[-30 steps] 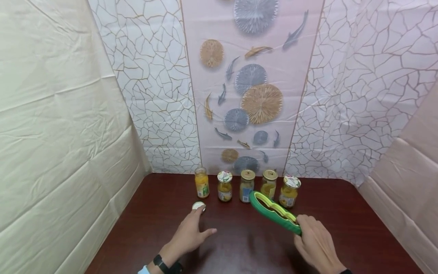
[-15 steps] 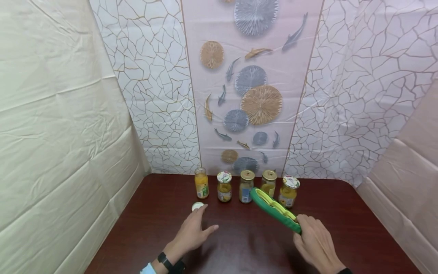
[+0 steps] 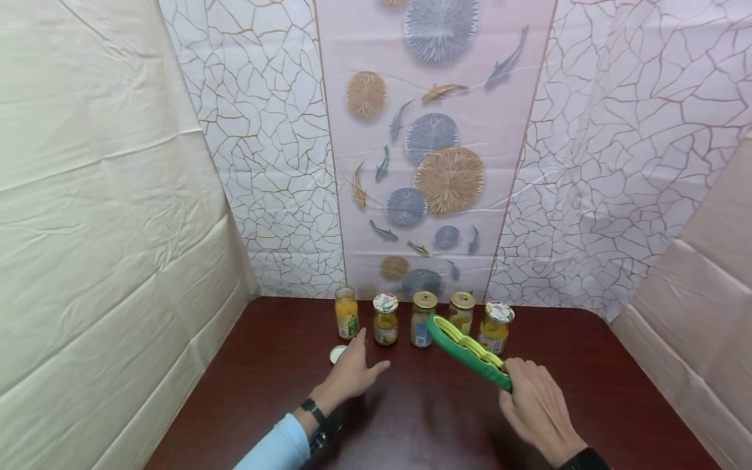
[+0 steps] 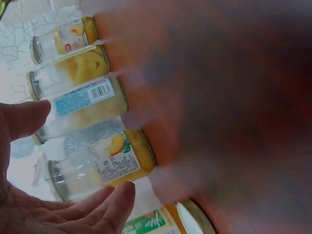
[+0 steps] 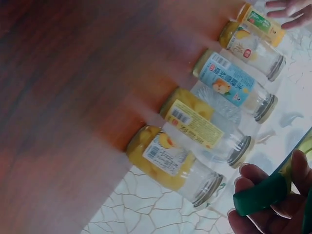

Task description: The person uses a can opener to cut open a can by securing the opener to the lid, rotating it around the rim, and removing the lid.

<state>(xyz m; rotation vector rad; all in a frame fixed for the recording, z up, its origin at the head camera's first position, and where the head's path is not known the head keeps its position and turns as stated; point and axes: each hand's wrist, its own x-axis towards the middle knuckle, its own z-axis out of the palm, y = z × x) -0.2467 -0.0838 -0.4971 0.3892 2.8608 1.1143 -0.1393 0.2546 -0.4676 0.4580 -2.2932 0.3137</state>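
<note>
My left hand [image 3: 352, 375] reaches over the table with fingers extended and thumb spread, holding nothing. Its fingertips overlap the foot of the lidless jar [image 3: 346, 313] of orange-yellow contents in the head view. A jar with a patterned white lid [image 3: 386, 320] stands just beyond, seen between thumb and fingers in the left wrist view. The loose lid [image 3: 337, 353] lies beside the left hand, white inside up. My right hand [image 3: 536, 406] grips one end of a green jar opener [image 3: 467, 354] with a scalloped yellow-green inner edge, held up in front of the right-hand jars.
Further right in the row stand a gold-lidded jar with a blue label [image 3: 422, 329], another gold-lidded jar [image 3: 462, 313] and a patterned-lid jar [image 3: 495, 328]. The dark red table [image 3: 282, 326] ends at a patterned cloth backdrop [image 3: 282, 215]. Beige cloth [image 3: 117, 228] hangs at the left.
My left hand has moved forward and right, away from the loose lid and nearer the jars. The right hand and jar opener have shifted slightly up and left.
</note>
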